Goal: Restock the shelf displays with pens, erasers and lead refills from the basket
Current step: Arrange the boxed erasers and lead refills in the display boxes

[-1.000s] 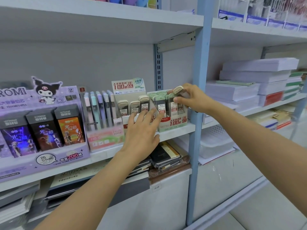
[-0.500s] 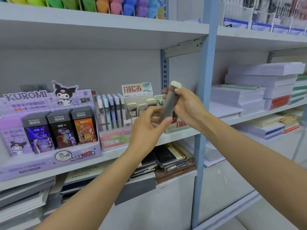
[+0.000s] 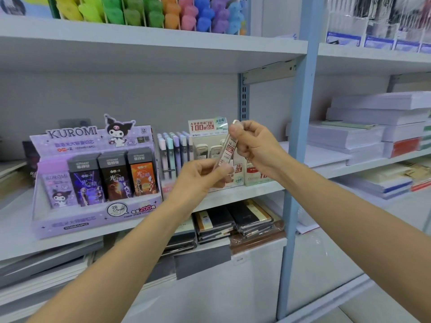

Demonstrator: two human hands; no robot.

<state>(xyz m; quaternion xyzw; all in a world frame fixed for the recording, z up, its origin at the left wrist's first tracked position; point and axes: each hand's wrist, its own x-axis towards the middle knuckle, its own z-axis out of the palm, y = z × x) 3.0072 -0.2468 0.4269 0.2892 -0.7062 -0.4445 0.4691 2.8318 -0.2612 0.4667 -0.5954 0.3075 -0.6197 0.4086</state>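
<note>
Refill tube point(image 3: 227, 152) now off display point(image 3: 206, 128), tight in left hand point(image 3: 198, 177) and right hand point(image 3: 255, 148).

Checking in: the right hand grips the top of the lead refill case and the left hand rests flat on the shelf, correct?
Not quite. The right hand does grip the top of the lead refill case, but the left hand pinches its lower end, off the shelf; the head view shows it.
</note>
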